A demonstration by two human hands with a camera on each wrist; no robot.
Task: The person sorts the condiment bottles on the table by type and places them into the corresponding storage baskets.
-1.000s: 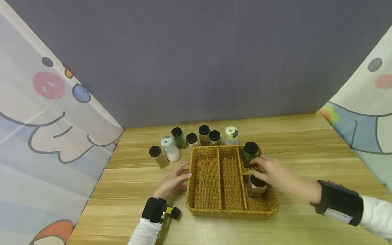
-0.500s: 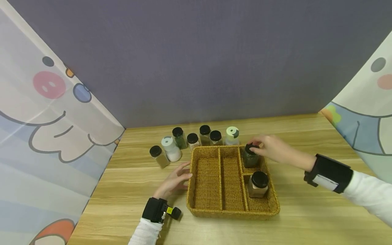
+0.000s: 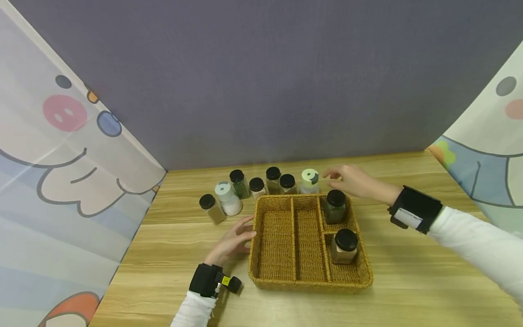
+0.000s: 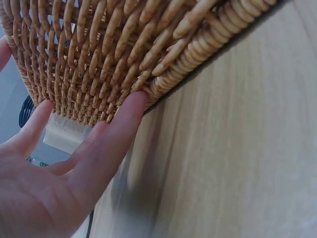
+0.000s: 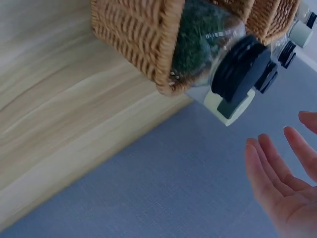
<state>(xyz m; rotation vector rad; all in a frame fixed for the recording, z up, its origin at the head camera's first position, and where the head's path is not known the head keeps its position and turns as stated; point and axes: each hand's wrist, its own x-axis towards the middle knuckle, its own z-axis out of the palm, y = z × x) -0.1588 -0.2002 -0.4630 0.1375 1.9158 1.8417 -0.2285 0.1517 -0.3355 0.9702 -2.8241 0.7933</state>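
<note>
A woven basket (image 3: 293,285) with several compartments stands on the table. My left hand (image 3: 230,240) touches its left wall with its fingers; in the left wrist view the fingertips (image 4: 132,101) lie against the weave. A black-capped jar of green herbs (image 3: 335,212) stands upright in the back right compartment, and a black-capped jar of brownish contents (image 3: 344,252) in the front right one. My right hand (image 3: 347,179) hovers beyond the basket's back right corner, fingers loosely bent and holding nothing. The nearest thing to its left is a bottle with a pale yellow-green cap (image 3: 309,178).
Behind the basket stand several black-capped jars (image 3: 273,175). To the left are a white-capped shaker (image 3: 228,200) and a tan-filled jar (image 3: 212,209). A grey panel (image 3: 294,81) closes off the back of the wooden table (image 3: 163,254); printed curtains (image 3: 81,181) hang at both sides.
My right hand has let go of the herb jar in the back right compartment and moved back toward the pale-capped bottle. The left hand has stayed at the basket.
</note>
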